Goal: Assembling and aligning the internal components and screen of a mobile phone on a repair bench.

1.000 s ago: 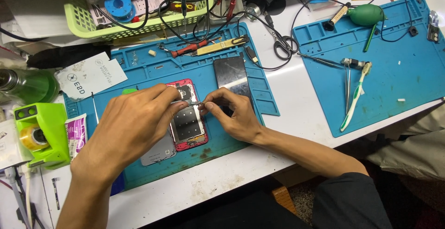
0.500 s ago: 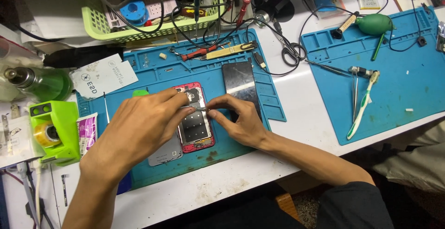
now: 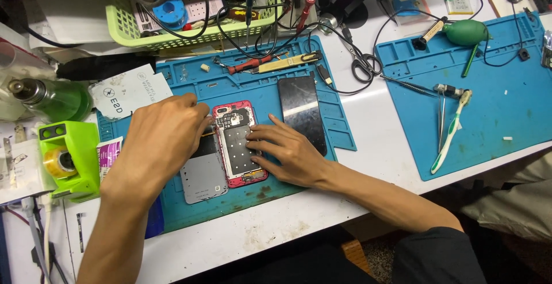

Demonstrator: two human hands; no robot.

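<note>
Evidently mid-disassembly: left hand (image 3: 164, 140) steadies the opened red phone (image 3: 238, 143), its fingers loosely curled; right hand (image 3: 287, 151) presses flat fingers on it. Prying next needs delicacy.

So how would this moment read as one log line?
left hand: on opened red phone's left edge | right hand: fingers pressing phone's right side | grey back cover beside | blue mat under

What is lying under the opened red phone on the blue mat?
The opened red phone rests on the blue mat, its left edge beside a grey back cover. The right hand presses its right side; the left hand hides the cover's top. Nothing beneath the phone shows.
</note>
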